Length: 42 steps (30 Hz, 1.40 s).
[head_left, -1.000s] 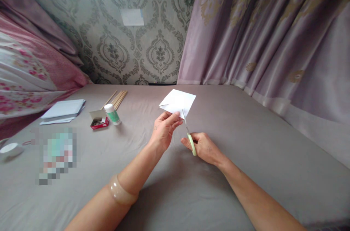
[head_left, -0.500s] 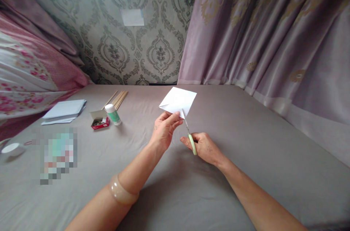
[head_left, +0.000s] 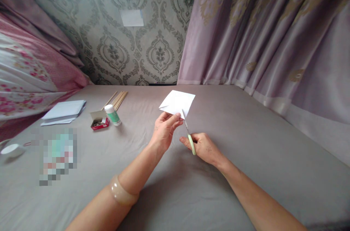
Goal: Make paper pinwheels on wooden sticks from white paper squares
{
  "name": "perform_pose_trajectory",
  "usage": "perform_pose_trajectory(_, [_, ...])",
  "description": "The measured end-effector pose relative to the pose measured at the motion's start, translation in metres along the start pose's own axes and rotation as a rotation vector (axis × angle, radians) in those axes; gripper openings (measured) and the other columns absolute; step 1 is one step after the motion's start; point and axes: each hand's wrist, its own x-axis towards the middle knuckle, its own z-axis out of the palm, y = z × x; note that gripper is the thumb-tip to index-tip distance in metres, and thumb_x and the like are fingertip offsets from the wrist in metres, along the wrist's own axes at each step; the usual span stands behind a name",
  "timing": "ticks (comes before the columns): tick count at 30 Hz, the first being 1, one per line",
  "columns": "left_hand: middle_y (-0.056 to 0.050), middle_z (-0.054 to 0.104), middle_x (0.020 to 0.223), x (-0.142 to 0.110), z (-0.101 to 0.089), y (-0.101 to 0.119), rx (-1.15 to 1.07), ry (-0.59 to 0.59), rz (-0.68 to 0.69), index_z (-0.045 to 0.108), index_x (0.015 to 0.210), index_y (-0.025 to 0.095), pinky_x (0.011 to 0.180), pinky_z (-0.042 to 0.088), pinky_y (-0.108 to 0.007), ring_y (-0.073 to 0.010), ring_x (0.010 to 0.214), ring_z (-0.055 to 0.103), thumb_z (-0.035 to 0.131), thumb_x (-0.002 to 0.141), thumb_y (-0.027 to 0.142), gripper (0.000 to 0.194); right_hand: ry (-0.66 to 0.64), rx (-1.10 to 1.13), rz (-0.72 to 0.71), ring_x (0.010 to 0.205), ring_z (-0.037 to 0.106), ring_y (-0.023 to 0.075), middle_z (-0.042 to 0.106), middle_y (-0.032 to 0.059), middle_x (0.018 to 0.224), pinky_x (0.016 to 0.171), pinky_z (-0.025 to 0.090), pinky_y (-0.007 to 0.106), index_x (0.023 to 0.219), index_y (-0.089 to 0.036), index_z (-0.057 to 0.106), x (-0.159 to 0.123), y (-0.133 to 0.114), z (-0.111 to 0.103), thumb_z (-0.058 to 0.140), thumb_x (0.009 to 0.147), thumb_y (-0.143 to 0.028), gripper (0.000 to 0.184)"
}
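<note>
smooth white paper (head_left: 177,102); matt, faintly creased grey cloth (head_left: 246,143); glossy bangle (head_left: 122,191); pale wooden sticks (head_left: 120,100).

No readable text, brand, number or sign; only markings too small to make out on bottle (head_left: 113,115) and box (head_left: 100,124).

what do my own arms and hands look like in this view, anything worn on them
Your left forearm wears a wide, pale, glossy bangle, beige and slightly see-through. The right forearm has none in view. No sleeves show on either forearm, and both hands, left and right, are without gloves.
</note>
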Motion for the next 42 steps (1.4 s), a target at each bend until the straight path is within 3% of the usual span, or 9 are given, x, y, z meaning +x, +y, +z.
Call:
perform_pose_trajectory(11, [0.002,0.066,0.073,-0.004,0.002,-0.006,0.032,-0.073,0.011,0.067,0.088,0.018,0.063,0.049,-0.022,-0.0101,0.065,0.062,0.081,0.059,0.02,0.033,0.045,0.055,-0.02,0.054,0.029,0.0088,0.034,-0.0044,0.054,0.05,0.026,0.025,0.053,-0.018,0.042,0.0,-0.001,-0.001,0.058,0.073,-0.065,0.053])
perform_pose_trajectory(42, [0.002,0.065,0.066,-0.002,-0.001,-0.009,0.015,-0.086,0.029,0.066,0.085,0.016,0.059,0.048,-0.022,-0.0093,0.059,0.06,0.082,0.058,0.019,0.031,0.089,0.034,-0.027,0.055,0.028,0.0087,0.029,-0.0044,0.056,0.05,0.023,0.024,0.052,-0.019,0.037,0.001,0.002,-0.001,0.058,0.077,-0.056,0.05])
